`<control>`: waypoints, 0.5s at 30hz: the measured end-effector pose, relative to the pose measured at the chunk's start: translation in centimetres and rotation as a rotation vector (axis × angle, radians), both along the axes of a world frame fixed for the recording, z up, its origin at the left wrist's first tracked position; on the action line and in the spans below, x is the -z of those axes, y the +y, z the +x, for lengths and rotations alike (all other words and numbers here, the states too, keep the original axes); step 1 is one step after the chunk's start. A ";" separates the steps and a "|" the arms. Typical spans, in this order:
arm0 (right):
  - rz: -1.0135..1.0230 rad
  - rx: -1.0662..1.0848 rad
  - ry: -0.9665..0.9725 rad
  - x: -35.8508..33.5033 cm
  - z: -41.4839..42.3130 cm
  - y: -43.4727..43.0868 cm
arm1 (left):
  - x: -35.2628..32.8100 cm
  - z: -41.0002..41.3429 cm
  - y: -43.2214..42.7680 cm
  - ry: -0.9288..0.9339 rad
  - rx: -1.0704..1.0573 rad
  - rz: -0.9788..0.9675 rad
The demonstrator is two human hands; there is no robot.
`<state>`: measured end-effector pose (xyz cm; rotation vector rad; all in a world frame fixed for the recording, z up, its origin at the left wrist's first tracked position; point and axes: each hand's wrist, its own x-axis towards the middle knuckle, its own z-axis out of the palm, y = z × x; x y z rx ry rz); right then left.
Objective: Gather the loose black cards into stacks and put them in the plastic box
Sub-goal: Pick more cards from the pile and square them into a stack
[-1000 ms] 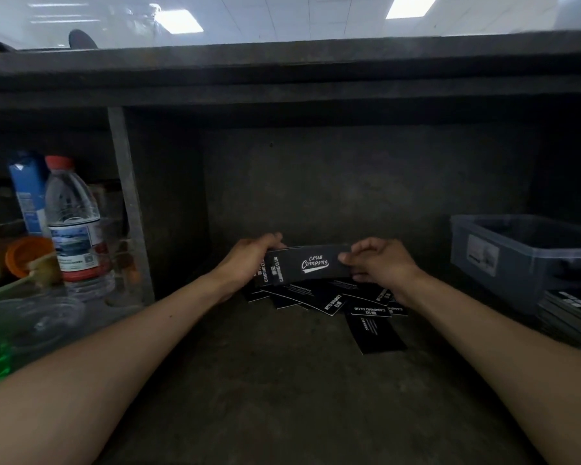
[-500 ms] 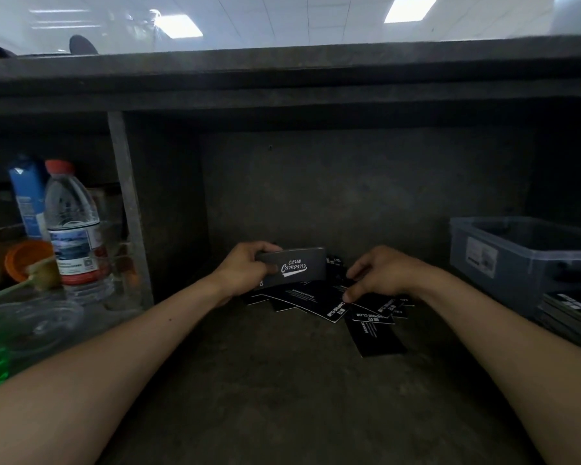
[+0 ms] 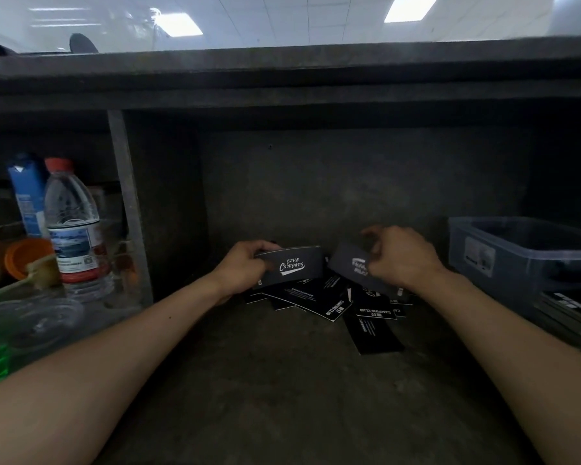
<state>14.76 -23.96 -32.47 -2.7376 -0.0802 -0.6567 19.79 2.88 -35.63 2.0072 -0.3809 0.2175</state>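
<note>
Head view. Half a second back our right hand (image 3: 403, 260) was down among the loose cards (image 3: 332, 297). Now it is raised, fingers curled, pinching one card (image 3: 348, 265), blurred, just beside the small stack (image 3: 292, 265). The left hand (image 3: 245, 266) grips that stack by its left end, fingers wrapped round. We judge the card joins the stack next. Loose cards lie scattered beneath both hands. Plastic box (image 3: 517, 250) stands well right, its inside too dark to read.

Two hands: left hand (image 3: 240, 268) and right hand (image 3: 405, 260). One plastic box (image 3: 517, 263), one water bottle (image 3: 73, 226), one blue carton (image 3: 27, 196). One card stack (image 3: 292, 265) and one single card (image 3: 348, 265) are held. Roughly seven loose cards (image 3: 332, 298) overlap; exact count unclear.
</note>
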 end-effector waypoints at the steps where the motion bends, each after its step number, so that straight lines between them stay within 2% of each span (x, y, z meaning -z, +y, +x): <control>1: 0.026 0.007 -0.037 0.1 0.0 0.0 | 0.0 -0.1 0.0 0.002 0.003 0.006; 3: 0.139 -0.023 -0.065 0.1 0.0 0.1 | -0.1 -0.2 0.0 0.000 0.009 0.016; 7: 0.637 -0.184 0.001 -0.1 0.1 1.0 | -0.2 -0.7 -0.2 -0.036 0.031 0.025; 9: 0.790 -0.210 0.067 -0.1 0.2 1.0 | -0.2 -0.9 -0.4 -0.068 0.050 0.006; 11: 0.875 -0.229 0.136 -0.1 0.4 0.9 | -0.3 -1.0 -0.5 -0.072 0.066 -0.004; 15: 0.876 -0.198 0.173 0.1 0.4 1.2 | -0.3 -1.2 -0.6 -0.057 0.093 0.025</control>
